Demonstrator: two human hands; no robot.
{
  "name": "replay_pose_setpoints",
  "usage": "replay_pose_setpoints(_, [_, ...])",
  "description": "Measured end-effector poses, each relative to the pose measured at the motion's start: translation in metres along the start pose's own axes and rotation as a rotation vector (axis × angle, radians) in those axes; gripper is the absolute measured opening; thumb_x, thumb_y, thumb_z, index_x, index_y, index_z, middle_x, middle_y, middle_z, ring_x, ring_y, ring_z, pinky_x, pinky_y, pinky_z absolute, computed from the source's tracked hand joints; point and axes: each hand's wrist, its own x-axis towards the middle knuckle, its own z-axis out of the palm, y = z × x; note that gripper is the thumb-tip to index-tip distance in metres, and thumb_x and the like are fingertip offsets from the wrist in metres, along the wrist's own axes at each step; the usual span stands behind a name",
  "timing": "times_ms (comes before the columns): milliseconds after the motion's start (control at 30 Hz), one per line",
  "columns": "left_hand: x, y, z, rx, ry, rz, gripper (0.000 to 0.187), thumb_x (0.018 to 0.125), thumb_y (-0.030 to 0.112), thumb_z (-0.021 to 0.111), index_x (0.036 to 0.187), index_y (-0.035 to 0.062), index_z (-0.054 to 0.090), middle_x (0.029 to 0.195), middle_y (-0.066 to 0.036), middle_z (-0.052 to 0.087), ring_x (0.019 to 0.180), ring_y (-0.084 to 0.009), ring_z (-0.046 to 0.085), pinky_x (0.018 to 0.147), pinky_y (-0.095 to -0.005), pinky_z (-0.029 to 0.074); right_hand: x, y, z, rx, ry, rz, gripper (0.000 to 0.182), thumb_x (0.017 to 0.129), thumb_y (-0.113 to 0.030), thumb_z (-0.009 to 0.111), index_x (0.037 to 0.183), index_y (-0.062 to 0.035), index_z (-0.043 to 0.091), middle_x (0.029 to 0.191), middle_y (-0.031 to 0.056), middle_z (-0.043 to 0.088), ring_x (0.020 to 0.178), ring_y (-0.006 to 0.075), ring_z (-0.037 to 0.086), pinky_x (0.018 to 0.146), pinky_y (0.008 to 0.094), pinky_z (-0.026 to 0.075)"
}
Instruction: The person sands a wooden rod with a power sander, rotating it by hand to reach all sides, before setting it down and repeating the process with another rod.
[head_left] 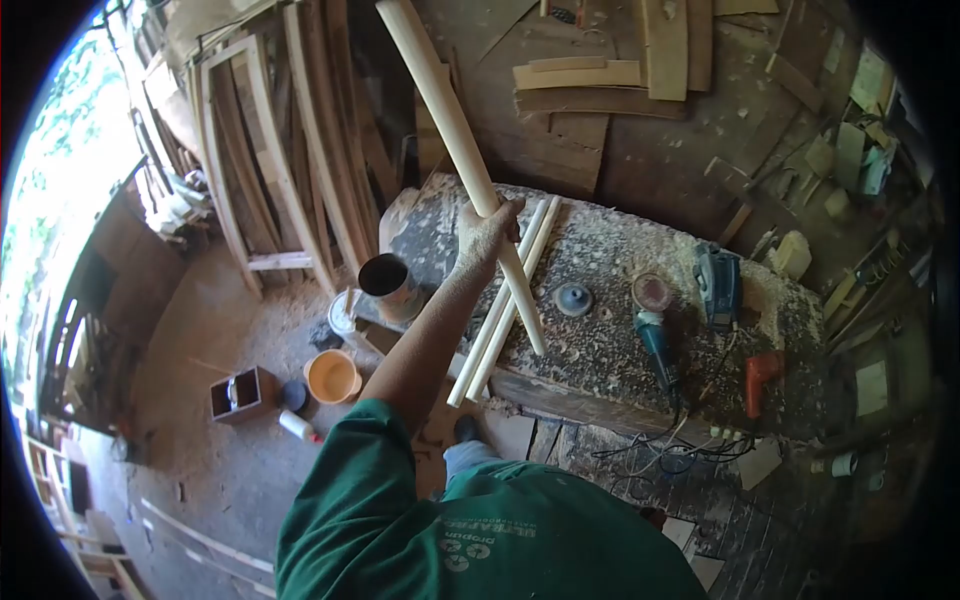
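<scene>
My left hand, dusted with pale powder, is closed around a round, pale wooden pole. The pole slants from the top of the view down to the right, and its lower end is over the workbench. Beneath it, two thinner pale wooden poles lie side by side across the bench and stick out past its front edge. A grey disc-shaped piece rests to the right of these poles. My right hand is out of sight.
An angle grinder with a round pad, a blue power tool and a red tool sit on the bench's right side. Tangled cables hang at its front. An open can and an orange bucket stand left. Timber frames lean behind.
</scene>
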Motion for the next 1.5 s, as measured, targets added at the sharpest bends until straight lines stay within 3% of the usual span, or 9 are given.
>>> replay_pose_setpoints(333, [0.05,0.094,0.084,0.058,-0.131,0.425,0.032,0.09,0.018,0.073,0.105,0.0064,0.048,0.072,-0.003,0.055,0.053,-0.0102,0.055,0.048,-0.0264,0.047,-0.014,0.081,0.033,0.0,-0.02,0.437,0.048,0.076,-0.031,0.076,0.113,-0.0096,0.055,0.116,0.0148,0.057,0.101,0.0343,0.064,0.085,0.0494,0.055])
replay_pose_setpoints(567, [0.062,0.107,0.093,-0.048,-0.297,0.352,0.044,0.1,0.051,0.054,0.102,0.0071,0.045,0.07,-0.003,0.052,0.05,-0.0103,0.052,0.045,-0.0264,0.046,-0.027,0.087,0.018,-0.003,-0.026,0.535,0.033,0.08,-0.03,0.073,0.105,-0.0126,0.06,0.113,0.0127,0.059,0.094,0.0329,0.067,0.08,0.05,0.058])
replay_pose_setpoints(733, [-0.003,-0.025,0.074,0.313,-0.167,0.165,0.028,0.101,0.031,0.057,0.109,0.0052,0.05,0.069,0.001,0.056,0.056,-0.0102,0.054,0.049,-0.0279,0.046,-0.035,0.104,0.013,0.033,-0.007,0.571,0.036,0.08,-0.03,0.073,0.106,-0.0098,0.058,0.114,0.0152,0.058,0.096,0.0367,0.066,0.082,0.0519,0.058])
replay_pose_setpoints(833, [-0.083,-0.182,0.027,0.572,-0.144,-0.005,0.045,0.098,0.029,0.06,0.128,0.0003,0.043,0.091,-0.022,0.067,0.08,-0.0303,0.069,0.068,-0.0417,0.053,-0.033,0.107,0.006,0.051,-0.043,0.599,0.04,0.078,-0.031,0.074,0.106,-0.0082,0.057,0.113,0.0163,0.058,0.097,0.0382,0.065,0.084,0.0527,0.057])
replay_pose_setpoints(900, [-0.122,-0.264,-0.003,0.715,-0.179,-0.015,0.046,0.097,0.032,0.061,0.126,0.0012,0.043,0.089,-0.023,0.066,0.08,-0.0367,0.069,0.068,-0.0453,0.053,-0.034,0.109,0.004,0.034,-0.048,0.584,0.041,0.078,-0.031,0.074,0.107,-0.0079,0.056,0.113,0.0166,0.058,0.098,0.0383,0.065,0.084,0.0526,0.056])
replay_pose_setpoints(1133, [-0.09,-0.233,-0.025,0.731,-0.027,0.059,0.031,0.099,0.03,0.059,0.115,0.0037,0.05,0.071,-0.015,0.063,0.063,-0.0288,0.063,0.057,-0.0424,0.047,-0.034,0.101,-0.012,-0.014,-0.041,0.518,0.046,0.075,-0.032,0.076,0.108,-0.0068,0.055,0.113,0.0175,0.057,0.099,0.0389,0.064,0.085,0.0523,0.056])
replay_pose_setpoints(1233, [-0.069,-0.158,-0.04,0.734,0.003,-0.173,0.037,0.097,0.033,0.063,0.11,-0.0004,0.055,0.074,-0.022,0.061,0.077,-0.0361,0.067,0.068,-0.0452,0.05,-0.038,0.1,-0.011,-0.021,-0.043,0.499,0.048,0.074,-0.032,0.077,0.109,-0.0063,0.054,0.113,0.0178,0.057,0.099,0.0392,0.064,0.086,0.0521,0.055])
replay_pose_setpoints(1300, [-0.061,-0.206,-0.083,0.965,0.082,-0.056,0.031,0.096,0.032,0.061,0.102,0.0026,0.055,0.077,-0.02,0.064,0.069,-0.0415,0.063,0.065,-0.0493,0.048,-0.04,0.098,-0.009,-0.025,-0.046,0.489,0.05,0.073,-0.032,0.077,0.109,-0.006,0.054,0.113,0.0181,0.056,0.099,0.0393,0.063,0.086,0.052,0.055])
replay_pose_setpoints(1500, [-0.061,-0.219,-0.178,1.186,0.144,-0.465,0.042,0.095,0.045,0.057,0.112,0.007,0.056,0.104,-0.026,0.068,0.099,-0.0458,0.065,0.086,-0.055,0.049,-0.048,0.087,0.005,-0.004,-0.038,0.473,0.054,0.071,-0.032,0.079,0.11,-0.0051,0.053,0.113,0.0189,0.056,0.1,0.0398,0.062,0.087,0.0517,0.054])
